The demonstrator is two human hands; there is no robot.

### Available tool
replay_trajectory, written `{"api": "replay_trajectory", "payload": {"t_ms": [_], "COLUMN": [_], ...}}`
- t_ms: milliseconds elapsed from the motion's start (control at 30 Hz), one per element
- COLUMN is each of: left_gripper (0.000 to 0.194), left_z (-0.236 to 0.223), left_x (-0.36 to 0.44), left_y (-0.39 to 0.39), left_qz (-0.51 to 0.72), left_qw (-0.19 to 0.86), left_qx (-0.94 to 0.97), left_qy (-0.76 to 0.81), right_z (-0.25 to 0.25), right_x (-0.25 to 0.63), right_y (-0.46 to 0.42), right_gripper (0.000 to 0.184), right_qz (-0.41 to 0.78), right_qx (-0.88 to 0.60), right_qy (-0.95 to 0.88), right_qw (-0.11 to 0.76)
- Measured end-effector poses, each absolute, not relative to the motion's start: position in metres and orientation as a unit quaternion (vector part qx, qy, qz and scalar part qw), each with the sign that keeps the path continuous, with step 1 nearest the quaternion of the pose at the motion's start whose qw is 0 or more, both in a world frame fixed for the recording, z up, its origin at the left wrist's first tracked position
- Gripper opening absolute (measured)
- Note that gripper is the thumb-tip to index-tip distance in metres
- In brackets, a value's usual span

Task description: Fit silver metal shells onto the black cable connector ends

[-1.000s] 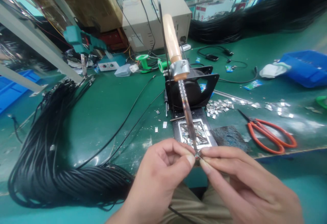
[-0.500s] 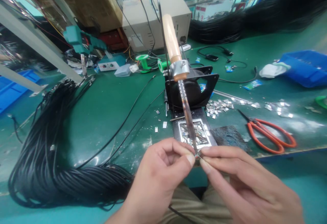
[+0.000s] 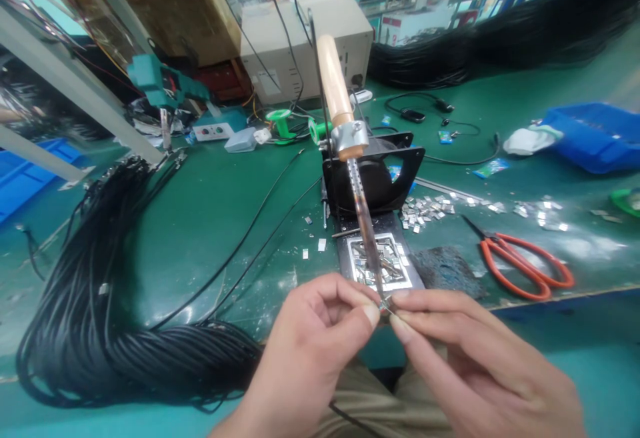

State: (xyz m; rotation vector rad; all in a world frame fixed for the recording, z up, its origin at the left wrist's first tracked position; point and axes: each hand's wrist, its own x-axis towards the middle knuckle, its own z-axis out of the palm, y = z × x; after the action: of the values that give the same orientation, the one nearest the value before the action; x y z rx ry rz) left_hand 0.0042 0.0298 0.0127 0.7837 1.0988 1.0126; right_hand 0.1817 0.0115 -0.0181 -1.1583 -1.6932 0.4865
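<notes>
A soldering iron [image 3: 364,218] with a wooden handle is clamped in a stand, its tip pointing down between my hands. My left hand [image 3: 320,331] is closed in a pinch on the end of a black cable [image 3: 357,419], which trails out below the palm. A tiny metal part shows at those fingertips, too small to make out well. Opposite it, my right hand [image 3: 465,351] pinches a thin silvery solder wire [image 3: 389,309] whose end meets the cable end at the iron's tip. Just beyond the fingers lies a white-rimmed tray [image 3: 353,271] of small metal pieces.
Orange-handled scissors [image 3: 525,265] and a dark pad [image 3: 445,271] lie to the right. Small metal connectors [image 3: 425,211] are scattered behind them. A black fan [image 3: 373,181] stands behind the iron. Bundled black cables [image 3: 110,318] fill the left side; a blue bin [image 3: 590,135] sits far right.
Both hands stay pinched at the iron's tip, with only a very slight shift. The whole view has moved a little; nothing was taken up or let go.
</notes>
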Motion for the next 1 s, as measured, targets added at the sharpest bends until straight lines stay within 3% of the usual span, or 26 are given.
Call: {"api": "replay_trajectory", "payload": {"t_ms": [1000], "left_gripper": [0.016], "left_z": [0.0157], "left_x": [0.0043], "left_y": [0.0282], "left_qz": [0.445], "left_qw": [0.658], "left_qx": [0.356], "left_qy": [0.492], "right_z": [-0.0161], "right_x": [0.1807], "right_y": [0.0114], "right_gripper": [0.014], "right_qz": [0.218], "right_qx": [-0.479], "right_qy": [-0.683], "right_qw": [0.506]}}
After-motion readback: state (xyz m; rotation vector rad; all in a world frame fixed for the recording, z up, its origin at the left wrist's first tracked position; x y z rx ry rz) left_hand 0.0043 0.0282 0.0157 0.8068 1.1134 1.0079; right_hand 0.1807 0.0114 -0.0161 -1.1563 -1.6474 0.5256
